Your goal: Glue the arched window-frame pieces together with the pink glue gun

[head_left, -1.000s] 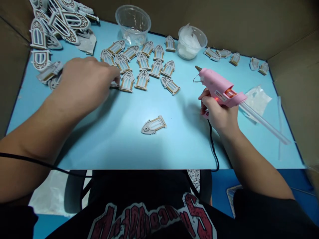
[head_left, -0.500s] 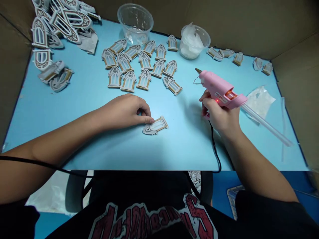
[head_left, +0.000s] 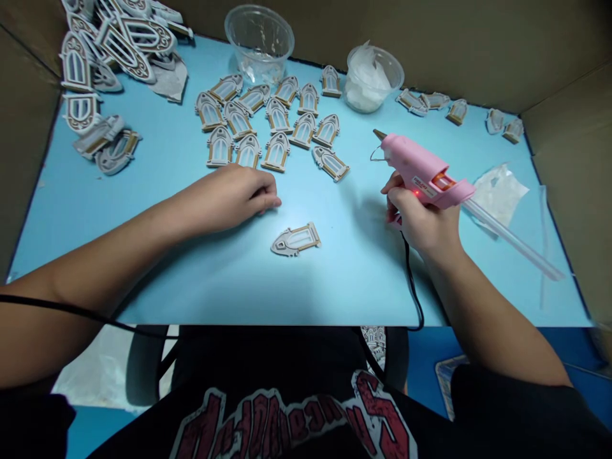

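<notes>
A pink glue gun (head_left: 425,169) with a clear glue stick out of its back is gripped in my right hand (head_left: 421,220), its nozzle pointing up and left. My left hand (head_left: 248,194) rests on the table with its fingers curled together; whether anything is between them is hidden. Just below and right of it, one small arched window piece (head_left: 296,240) lies on its own, its pointed end to the left. Beyond my left hand lies a group of several similar arched pieces (head_left: 277,153), grey-white with gold edging.
Larger arched frames (head_left: 76,64) are piled at the back left of the blue table (head_left: 201,287). Two clear tubs (head_left: 261,38) stand at the back. Small pieces (head_left: 458,112) and a plastic scrap (head_left: 500,191) lie at the right. A black cable (head_left: 408,274) hangs below the gun.
My left hand has let go of the single window piece and moved up and left, its fingers now curled. The right hand and glue gun have barely moved.
</notes>
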A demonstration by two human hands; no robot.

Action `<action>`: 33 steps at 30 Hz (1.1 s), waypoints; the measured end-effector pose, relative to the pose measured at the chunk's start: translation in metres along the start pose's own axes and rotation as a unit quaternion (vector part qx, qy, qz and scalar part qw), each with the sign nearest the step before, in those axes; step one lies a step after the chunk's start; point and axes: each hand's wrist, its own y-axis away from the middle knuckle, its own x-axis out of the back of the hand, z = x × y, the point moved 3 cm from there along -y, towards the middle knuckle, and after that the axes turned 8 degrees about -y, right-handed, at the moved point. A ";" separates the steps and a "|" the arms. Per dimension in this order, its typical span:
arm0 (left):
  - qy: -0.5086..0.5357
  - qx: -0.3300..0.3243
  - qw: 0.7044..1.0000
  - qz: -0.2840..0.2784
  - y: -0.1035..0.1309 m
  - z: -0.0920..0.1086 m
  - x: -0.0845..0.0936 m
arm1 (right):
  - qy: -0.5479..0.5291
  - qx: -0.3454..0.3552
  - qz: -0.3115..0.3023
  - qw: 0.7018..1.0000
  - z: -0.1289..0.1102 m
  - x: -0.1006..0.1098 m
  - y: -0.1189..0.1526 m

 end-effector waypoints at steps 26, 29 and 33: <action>0.078 -0.072 0.994 0.021 0.003 -0.006 0.001 | -0.189 -0.033 -0.126 0.973 0.003 -0.001 0.004; 0.103 -0.138 0.983 -0.061 0.005 -0.005 -0.011 | -0.203 -0.035 -0.118 0.972 0.000 -0.002 0.002; 0.083 -0.169 0.977 -0.097 0.011 0.004 -0.023 | -0.186 -0.038 -0.124 0.974 -0.002 -0.004 0.001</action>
